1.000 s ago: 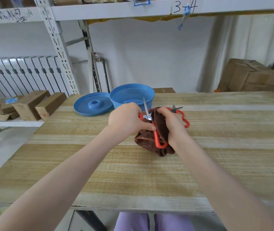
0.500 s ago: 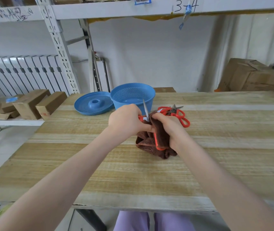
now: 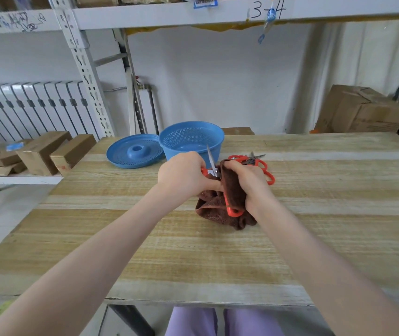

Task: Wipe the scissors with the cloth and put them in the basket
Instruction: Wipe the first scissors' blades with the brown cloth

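My left hand [image 3: 183, 175] grips red-handled scissors [image 3: 211, 163] near the pivot, and one blade points up in front of the blue basket [image 3: 191, 139]. My right hand [image 3: 248, 183] clutches a brown cloth [image 3: 225, 207] wrapped around the scissors, with a red handle loop showing low against the cloth. More red-handled scissors [image 3: 256, 163] lie on the wooden table [image 3: 193, 251] just behind my right hand.
A blue perforated lid [image 3: 134, 154] lies left of the basket. Cardboard boxes [image 3: 48, 154] sit on a low shelf at the left. A big carton [image 3: 360, 110] stands at the back right. A metal rack post [image 3: 84, 66] rises behind the table.
My right hand with the cloth has slid slightly along the scissors and the cloth bundle has shifted a little. My left hand keeps the same hold.
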### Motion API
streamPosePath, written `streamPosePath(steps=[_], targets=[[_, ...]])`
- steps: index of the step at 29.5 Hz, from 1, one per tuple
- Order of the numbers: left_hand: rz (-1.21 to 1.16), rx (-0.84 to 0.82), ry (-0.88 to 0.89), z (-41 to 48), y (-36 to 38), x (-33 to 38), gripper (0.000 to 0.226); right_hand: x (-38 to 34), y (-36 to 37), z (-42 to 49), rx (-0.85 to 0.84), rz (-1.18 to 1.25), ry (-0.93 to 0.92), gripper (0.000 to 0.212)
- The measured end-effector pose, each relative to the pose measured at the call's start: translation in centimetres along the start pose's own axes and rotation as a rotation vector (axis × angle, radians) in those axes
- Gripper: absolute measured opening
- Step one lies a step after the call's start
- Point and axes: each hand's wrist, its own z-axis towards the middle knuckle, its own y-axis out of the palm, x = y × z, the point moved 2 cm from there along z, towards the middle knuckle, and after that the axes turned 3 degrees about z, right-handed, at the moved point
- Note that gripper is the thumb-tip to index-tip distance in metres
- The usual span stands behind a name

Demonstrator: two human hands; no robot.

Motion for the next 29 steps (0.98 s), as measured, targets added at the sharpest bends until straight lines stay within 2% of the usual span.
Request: streamPosePath(steps=[5,12,16,22,26,29], targets=[[0.000,-0.006,-0.012,0.1,-0.4,-0.2,0.056,0.2,0.5,-0.5,-0.046,-0.055,-0.013,0.021],[0.011,-0.009,-0.001,-0.1,-0.3,-0.2,0.058,-0.5,-0.1,-0.1,0.026,0.017,0.017,0.037],[0.006,-0.009,-0.010,0.0,-0.2,-0.2,0.051,0.2,0.2,-0.7,-0.032,-0.047,0.037,0.028],[0.010,-0.005,0.002,0.0,0.2,0.1,0.058,-0.2,-0.1,-0.1,0.045,0.048,0.035,0.022],[0.006,0.003,-0.017,0.1,0.2,-0.3,0.055,0.3,0.3,-0.6,-0.005,-0.008,0.050,0.017],[0.013,-0.008,0.001,0.0,0.4,-0.3,0.052,0.4,0.4,-0.6,0.018,-0.003,0.048,0.017]])
